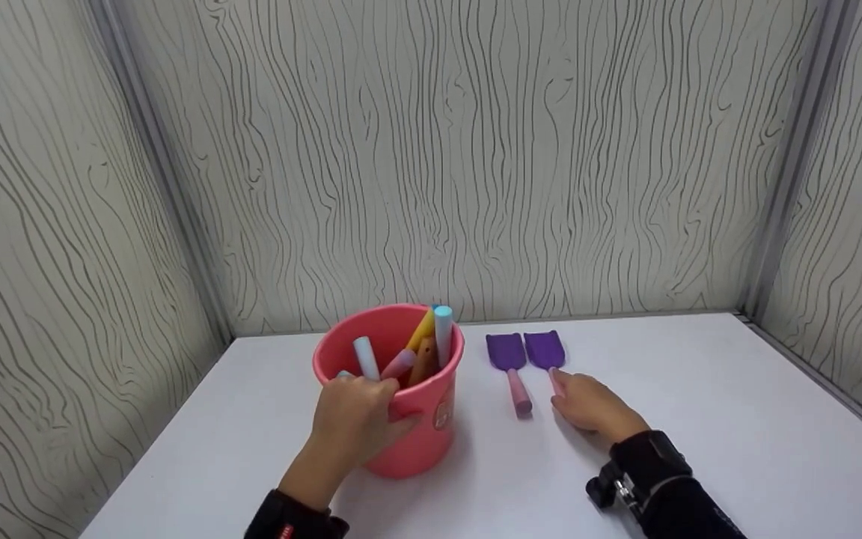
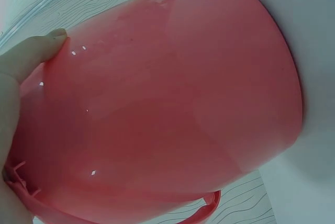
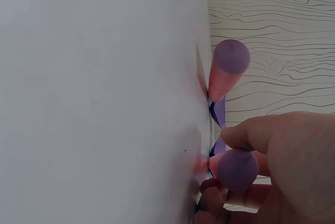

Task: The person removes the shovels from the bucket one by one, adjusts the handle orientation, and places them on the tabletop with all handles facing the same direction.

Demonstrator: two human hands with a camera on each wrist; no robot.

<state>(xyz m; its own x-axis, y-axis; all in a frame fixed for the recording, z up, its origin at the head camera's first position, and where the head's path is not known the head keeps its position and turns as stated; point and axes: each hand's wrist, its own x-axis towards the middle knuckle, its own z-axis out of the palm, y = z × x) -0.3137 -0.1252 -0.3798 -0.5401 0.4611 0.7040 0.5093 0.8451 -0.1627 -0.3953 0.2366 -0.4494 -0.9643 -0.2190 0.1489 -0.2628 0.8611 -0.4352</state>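
My left hand [image 1: 352, 415] grips the near rim of a pink bucket [image 1: 427, 445], its thumb lying along the outer wall in the left wrist view. Several sticks or handles poke up inside: light blue ones [image 1: 443, 333], a yellow one [image 1: 420, 332], a pink one [image 1: 399, 364] and a brown one [image 1: 423, 361]. To the right of the bucket, two toy shovels with purple blades and pink handles lie side by side. My right hand [image 1: 595, 408] pinches the handle of the right shovel [image 1: 545, 349]. The left shovel [image 1: 506, 352] lies untouched beside it.
Everything stands on a white table [image 1: 700, 419]. Wood-grain patterned panels [image 1: 476, 165] enclose it at the back and both sides. In the left wrist view, the bucket's pink carrying handle [image 2: 209, 203] hangs along its side.
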